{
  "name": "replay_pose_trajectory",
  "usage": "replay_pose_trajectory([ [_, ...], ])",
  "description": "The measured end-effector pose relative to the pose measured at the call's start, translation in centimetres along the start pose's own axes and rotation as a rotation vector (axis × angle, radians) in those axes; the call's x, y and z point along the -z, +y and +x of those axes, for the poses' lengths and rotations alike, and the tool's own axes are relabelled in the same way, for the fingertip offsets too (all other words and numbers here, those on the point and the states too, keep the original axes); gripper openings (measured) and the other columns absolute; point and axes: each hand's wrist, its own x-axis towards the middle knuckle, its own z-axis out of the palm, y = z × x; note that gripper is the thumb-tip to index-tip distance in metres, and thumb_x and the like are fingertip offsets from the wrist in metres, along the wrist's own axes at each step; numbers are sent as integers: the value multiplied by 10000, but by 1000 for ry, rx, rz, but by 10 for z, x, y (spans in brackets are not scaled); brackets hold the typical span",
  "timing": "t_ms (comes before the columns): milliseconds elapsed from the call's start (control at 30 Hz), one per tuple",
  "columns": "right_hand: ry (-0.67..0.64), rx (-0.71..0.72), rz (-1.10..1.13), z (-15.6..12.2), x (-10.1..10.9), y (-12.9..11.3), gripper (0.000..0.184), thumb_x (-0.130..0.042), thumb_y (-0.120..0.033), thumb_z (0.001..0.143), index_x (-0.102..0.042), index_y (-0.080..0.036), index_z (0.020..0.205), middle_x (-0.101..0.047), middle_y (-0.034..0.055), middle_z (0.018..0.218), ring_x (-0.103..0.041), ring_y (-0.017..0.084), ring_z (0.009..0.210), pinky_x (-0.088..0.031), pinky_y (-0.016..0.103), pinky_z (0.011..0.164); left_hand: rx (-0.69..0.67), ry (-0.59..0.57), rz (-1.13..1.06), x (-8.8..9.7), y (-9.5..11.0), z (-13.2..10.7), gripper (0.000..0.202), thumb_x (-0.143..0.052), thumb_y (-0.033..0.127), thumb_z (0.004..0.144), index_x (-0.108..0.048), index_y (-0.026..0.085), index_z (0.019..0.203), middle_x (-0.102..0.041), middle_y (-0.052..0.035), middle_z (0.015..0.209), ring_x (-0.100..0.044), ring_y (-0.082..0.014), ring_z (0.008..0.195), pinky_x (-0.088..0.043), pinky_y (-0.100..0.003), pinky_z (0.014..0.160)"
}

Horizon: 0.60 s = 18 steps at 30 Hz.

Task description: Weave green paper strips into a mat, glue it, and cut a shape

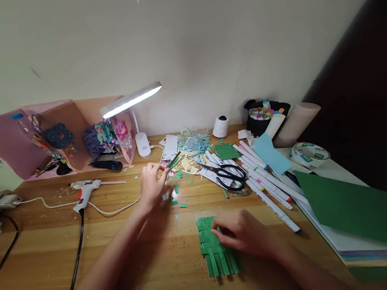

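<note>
Nearest, flat on the wooden table (153, 274), lies a green paper mat (205, 238). Its far part is a tight over-and-under weave of flat strips, shiny in places, with a slightly stepped left edge. Toward the person it comes apart into loose tails, side by side with narrow gaps of wood between, their ends uneven.

The right hand (244, 233) is over the mat's right side, fingers curled, thumb and forefinger tips almost together above the weave; whether they have hold of anything, I cannot tell.

Farther off, the left hand (154, 183) pinches a few thin green strips (174, 161) between closed fingertips, the strips fanned slightly and slanting up to the right. Small green scraps (177, 195) are scattered beside it. Beyond the mat are black-handled scissors (231, 174), and farther still, a small green paper square (226, 151).
</note>
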Motion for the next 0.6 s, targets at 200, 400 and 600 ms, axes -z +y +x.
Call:
replay_pose_trajectory([
  [200,14,-192,942,2,-1,-8,297,-476,-424,890,-527,-199,1078,-584,12,794,-536,123,654,-433,237,593,-27,-141,-212,7,59,-71,285,-341,329,940,-484,197,732,-554,-8,719,-510,-161,673,-374,-261,609],
  [400,248,-275,1001,7,-3,-9,248,-516,-413,878,-612,-186,905,-550,6,802,-500,115,688,-435,234,654,-111,-410,-351,-5,83,-117,226,-350,291,933,-532,196,838,-623,-24,781,-559,-158,700,-375,-258,625],
  [600,255,-381,1045,9,-6,-6,314,-532,-458,855,-646,-166,869,-556,3,752,-538,115,612,-453,243,589,-131,-569,-449,0,72,-115,242,-434,401,905,-533,193,979,-571,19,654,-496,-126,564,-343,-237,547],
])
